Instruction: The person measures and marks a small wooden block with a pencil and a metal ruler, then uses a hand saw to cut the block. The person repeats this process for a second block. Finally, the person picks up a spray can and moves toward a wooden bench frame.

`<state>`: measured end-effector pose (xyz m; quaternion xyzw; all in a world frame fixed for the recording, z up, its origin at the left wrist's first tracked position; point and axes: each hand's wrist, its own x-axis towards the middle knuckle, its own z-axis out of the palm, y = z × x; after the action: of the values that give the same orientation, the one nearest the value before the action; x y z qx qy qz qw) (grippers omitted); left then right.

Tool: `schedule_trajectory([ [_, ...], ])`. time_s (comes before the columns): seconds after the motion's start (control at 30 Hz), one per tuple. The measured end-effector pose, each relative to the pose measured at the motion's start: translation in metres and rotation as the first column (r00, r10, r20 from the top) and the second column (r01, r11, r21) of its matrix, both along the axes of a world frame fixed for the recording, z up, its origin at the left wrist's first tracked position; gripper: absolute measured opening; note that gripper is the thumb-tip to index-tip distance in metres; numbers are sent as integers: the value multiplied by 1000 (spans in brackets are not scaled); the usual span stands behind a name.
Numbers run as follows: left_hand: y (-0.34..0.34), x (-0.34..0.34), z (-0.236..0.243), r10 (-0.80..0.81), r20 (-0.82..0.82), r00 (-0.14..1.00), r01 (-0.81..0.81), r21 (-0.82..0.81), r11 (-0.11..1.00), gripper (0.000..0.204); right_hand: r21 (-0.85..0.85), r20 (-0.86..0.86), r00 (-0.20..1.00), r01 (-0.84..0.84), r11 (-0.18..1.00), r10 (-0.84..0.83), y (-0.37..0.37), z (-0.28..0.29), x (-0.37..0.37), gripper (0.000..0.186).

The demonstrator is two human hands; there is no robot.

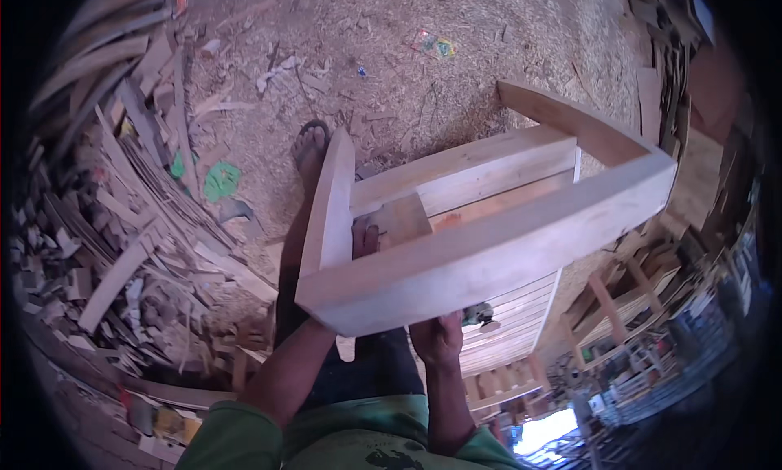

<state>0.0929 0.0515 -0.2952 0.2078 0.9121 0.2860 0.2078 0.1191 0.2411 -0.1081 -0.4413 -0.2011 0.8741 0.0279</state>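
Note:
A pale wooden frame [489, 246] with thick rails and legs is tilted in front of me, its long rail crossing the view. My right hand [440, 337] is closed at the lower edge of that rail, with its fingers partly out of sight behind the wood. My left forearm [287, 372] reaches up to the frame's near left corner. There the frame hides my left hand, so its fingers do not show. Between the rails, a small wooden block or board [405, 219] is visible beyond the long rail.
Scrap wood [122, 258] is heaped on the left, with green plastic [221, 182] beside it. Shavings cover the floor [456, 14]. My sandalled foot [312, 138] is beside the frame's left leg. A slatted wooden piece [513, 323] lies to the right, with a dark tool [479, 314] on it.

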Motion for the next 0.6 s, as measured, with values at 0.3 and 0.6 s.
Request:
schedule_trajectory([
  [0.3, 58, -28, -6, 128, -68, 989, -123, 74, 990, 61, -76, 175, 979, 114, 991, -100, 8, 18, 7, 69],
  [0.6, 88, -58, 9, 291, 132, 947, -303, 75, 950, 59, -97, 158, 981, 127, 987, -111, 5, 16, 11, 61],
])
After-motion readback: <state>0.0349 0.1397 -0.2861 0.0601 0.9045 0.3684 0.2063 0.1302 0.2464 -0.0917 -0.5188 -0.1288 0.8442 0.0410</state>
